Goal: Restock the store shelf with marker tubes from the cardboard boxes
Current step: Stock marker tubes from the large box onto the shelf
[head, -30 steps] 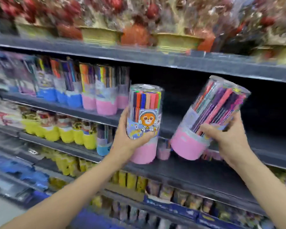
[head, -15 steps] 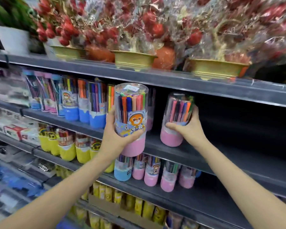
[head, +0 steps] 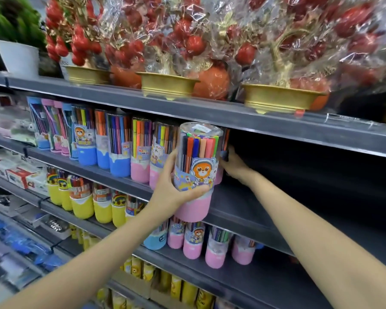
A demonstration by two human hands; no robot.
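Left hand [head: 168, 186] grips pink-based marker tube [head: 196, 172], held in front of shelf [head: 265, 215]. Right hand [head: 233, 163] reaches behind it at shelved tube; grip hidden. Row part-filled; right stretch bare, more stocking left.

Landmark: held marker tube [head: 196, 172], upright, in front of the middle shelf [head: 243, 210]. Left hand [head: 169, 188] grips it from its left. Right hand [head: 234, 163] behind and right of it, on a second tube [head: 220, 172] standing on the shelf, mostly hidden. Row of tubes [head: 112, 143] left of it on the same shelf. Shelf bare to its right. Potted decorations [head: 167, 83] on the shelf above. Smaller tubes [head: 210, 244] on the shelf below.
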